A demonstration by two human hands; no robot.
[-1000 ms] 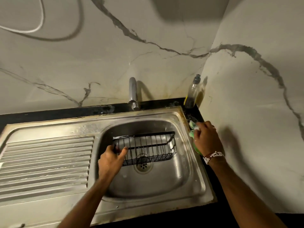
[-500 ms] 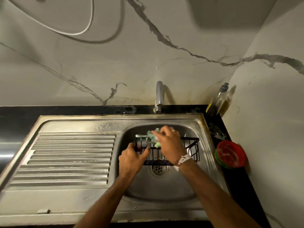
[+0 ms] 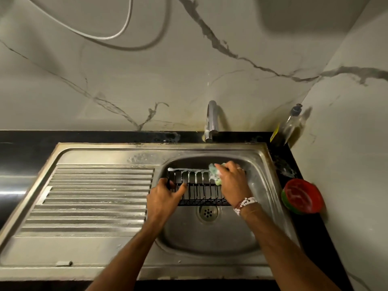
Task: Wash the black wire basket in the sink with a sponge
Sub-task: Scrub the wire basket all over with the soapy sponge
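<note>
The black wire basket (image 3: 199, 190) stands in the steel sink (image 3: 258, 162) over the drain, with white soap foam along its far top rail. My left hand (image 3: 162, 199) grips the basket's left end, thumb hooked over the wires. My right hand (image 3: 232, 183) holds a green soapy sponge (image 3: 215, 173) and presses it against the right part of the far rail. The hand covers the basket's right end.
A tap (image 3: 211, 120) rises behind the basin. A soap bottle (image 3: 288, 126) stands in the back right corner. A red and green dish (image 3: 302, 196) sits on the black counter right of the sink. The ribbed draining board (image 3: 94, 198) lies to the left.
My right hand took the sponge from the counter at the right into the sink and slid it rightward along the basket's top rail, leaving foam. My left hand kept its grip.
</note>
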